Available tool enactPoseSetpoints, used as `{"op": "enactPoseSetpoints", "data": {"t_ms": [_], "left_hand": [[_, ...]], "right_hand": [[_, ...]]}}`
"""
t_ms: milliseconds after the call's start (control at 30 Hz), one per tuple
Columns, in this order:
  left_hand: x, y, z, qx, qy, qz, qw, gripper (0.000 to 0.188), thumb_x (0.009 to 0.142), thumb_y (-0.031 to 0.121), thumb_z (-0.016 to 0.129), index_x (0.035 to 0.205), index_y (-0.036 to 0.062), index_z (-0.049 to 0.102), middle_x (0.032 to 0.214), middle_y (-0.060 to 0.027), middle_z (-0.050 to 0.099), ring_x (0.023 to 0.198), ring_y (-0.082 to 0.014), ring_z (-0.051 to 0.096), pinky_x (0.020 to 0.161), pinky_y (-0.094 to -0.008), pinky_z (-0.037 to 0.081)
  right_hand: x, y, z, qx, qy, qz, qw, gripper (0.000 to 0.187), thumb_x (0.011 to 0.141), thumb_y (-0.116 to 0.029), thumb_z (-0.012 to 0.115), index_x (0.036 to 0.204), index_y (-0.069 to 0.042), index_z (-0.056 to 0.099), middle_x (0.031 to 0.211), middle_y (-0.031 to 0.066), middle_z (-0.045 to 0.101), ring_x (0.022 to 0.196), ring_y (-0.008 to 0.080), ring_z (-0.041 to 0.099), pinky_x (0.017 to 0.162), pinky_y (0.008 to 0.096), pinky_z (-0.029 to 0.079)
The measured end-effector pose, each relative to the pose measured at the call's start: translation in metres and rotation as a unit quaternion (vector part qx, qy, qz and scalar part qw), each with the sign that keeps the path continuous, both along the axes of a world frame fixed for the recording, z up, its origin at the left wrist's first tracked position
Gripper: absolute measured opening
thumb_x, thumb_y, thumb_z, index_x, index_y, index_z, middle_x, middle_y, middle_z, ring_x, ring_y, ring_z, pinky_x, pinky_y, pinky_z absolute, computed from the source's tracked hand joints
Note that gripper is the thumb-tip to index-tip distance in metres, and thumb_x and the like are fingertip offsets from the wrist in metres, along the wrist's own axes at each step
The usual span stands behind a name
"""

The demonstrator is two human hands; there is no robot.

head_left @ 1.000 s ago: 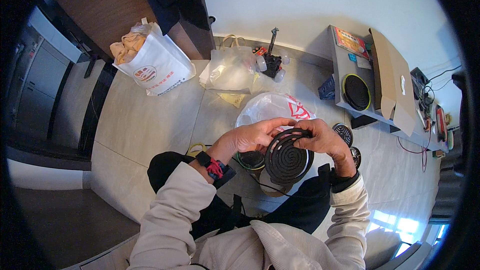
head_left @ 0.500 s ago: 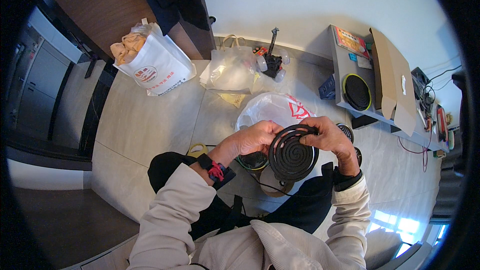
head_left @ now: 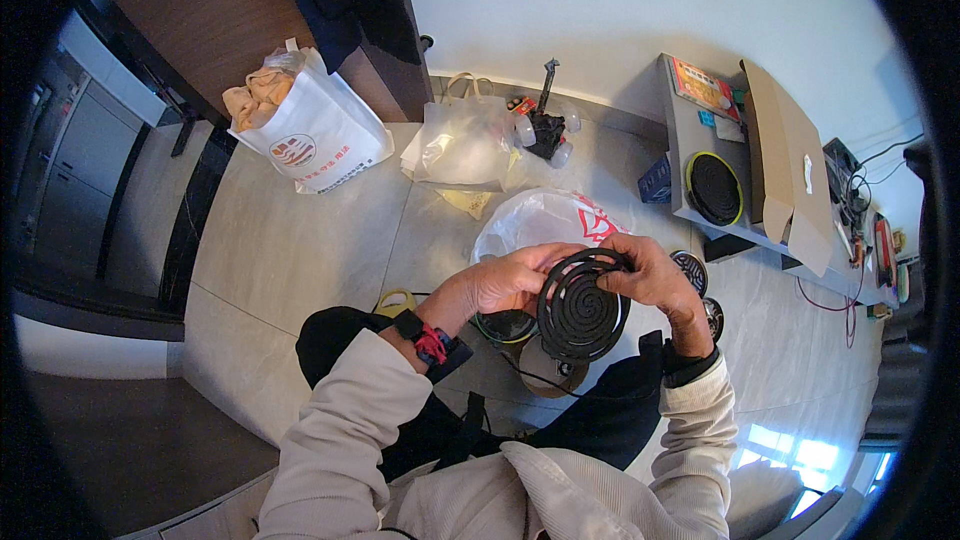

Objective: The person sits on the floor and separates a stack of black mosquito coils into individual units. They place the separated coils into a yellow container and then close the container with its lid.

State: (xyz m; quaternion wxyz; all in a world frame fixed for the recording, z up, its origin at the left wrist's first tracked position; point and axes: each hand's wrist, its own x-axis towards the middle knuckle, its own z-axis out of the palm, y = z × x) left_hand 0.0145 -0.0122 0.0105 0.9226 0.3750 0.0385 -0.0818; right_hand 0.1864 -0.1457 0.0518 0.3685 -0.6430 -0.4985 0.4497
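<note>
Black coil raised above lap, between hands. Right hand fingers pinching coil's upper right rim. Left hand fingers at upper left rim, partly hidden; can't tell if gripping. White plastic bag just beyond hands. Cardboard box on worktop, off to right.

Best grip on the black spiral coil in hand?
Probably the upper-right edge of the black spiral coil, from the right, pinched front to back: it is flat, faces the camera and has gaps between turns. The right hand pinches there.
</note>
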Motion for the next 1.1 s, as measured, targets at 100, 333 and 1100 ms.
{"op": "enactPoseSetpoints", "data": {"t_ms": [100, 333, 1100], "left_hand": [[-0.002, -0.004, 0.003, 0.030, 0.010, 0.004, 1.000, 0.062, 0.076, 0.003, 0.058, 0.131, -0.0001, 0.029, 0.109, -0.0083, 0.053, 0.090, -0.0160, 0.059, 0.068, -0.0300, 0.054], [-0.001, 0.001, -0.004, 0.076, 0.050, 0.047, 0.995, 0.063, 0.077, 0.008, 0.061, 0.131, -0.0010, 0.030, 0.106, -0.0090, 0.056, 0.086, -0.0148, 0.060, 0.069, -0.0251, 0.051], [-0.003, -0.001, 0.000, 0.089, 0.025, -0.006, 0.996, 0.058, 0.078, 0.004, 0.058, 0.130, -0.0017, 0.032, 0.110, -0.0093, 0.054, 0.094, -0.0153, 0.057, 0.078, -0.0265, 0.048]], "right_hand": [[0.004, -0.002, -0.001, -0.010, 0.014, -0.011, 1.000, 0.019, 0.069, 0.000, 0.063, 0.087, 0.000, 0.057, 0.073, -0.0001, 0.056, 0.070, 0.0084, 0.051, 0.064, 0.0236, 0.043], [0.005, -0.003, 0.002, -0.045, -0.013, 0.001, 0.999, 0.020, 0.070, 0.000, 0.062, 0.089, 0.000, 0.057, 0.075, -0.0001, 0.057, 0.071, 0.0079, 0.051, 0.063, 0.0237, 0.043], [0.003, -0.002, 0.010, -0.028, 0.027, 0.079, 0.996, 0.012, 0.072, -0.004, 0.064, 0.082, -0.001, 0.058, 0.069, -0.0036, 0.052, 0.066, 0.0056, 0.046, 0.059, 0.0214, 0.039]]}}
